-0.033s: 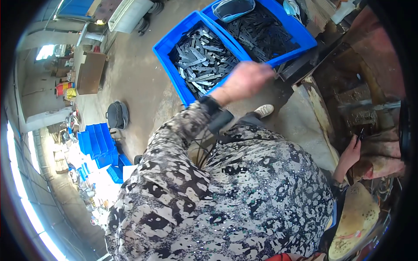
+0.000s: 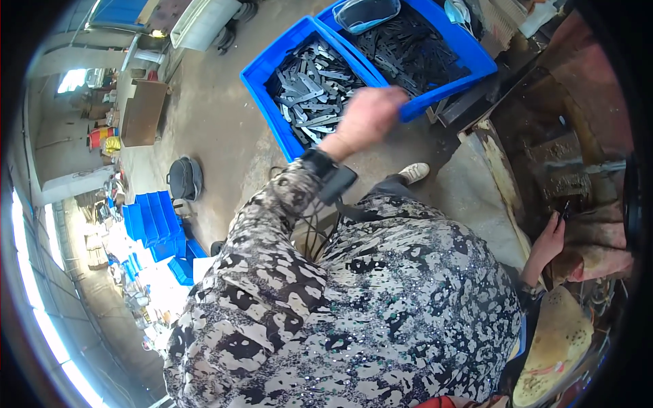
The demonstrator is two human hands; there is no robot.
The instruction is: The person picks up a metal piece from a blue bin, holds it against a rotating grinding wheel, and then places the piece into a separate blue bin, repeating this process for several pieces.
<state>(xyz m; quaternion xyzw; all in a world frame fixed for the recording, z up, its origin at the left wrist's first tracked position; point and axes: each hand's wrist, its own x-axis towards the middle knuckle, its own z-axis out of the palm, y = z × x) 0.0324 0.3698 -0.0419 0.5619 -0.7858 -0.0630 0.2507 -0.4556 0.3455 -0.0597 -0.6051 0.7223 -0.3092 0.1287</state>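
- From my far-off seat I see the metal strips at twelve o'clock, in a messy heap, some shiny and some dark.
- My left hand is next to them, toward one o'clock, in front of the box's near corner. It is blurry, so I can't tell if it is wide, narrow or holding a strip.
- My right hand is at three o'clock, with its fingers pinched close on a small dark thing. I can't tell what that is.
- I think my left hand could bump the box edge or get poked, because the strips point every way.
- The loose wires in the middle could catch on something, since they hang close to my left wrist.
- A strip could get into the wrong heap, because the two boxes sit side by side.
- The left blue box holds the shinier strips.
- The right blue box, at one o'clock, holds dark strips. A dark pad with a pale blue rim is at its far end.
- More blue boxes sit stacked at nine o'clock.
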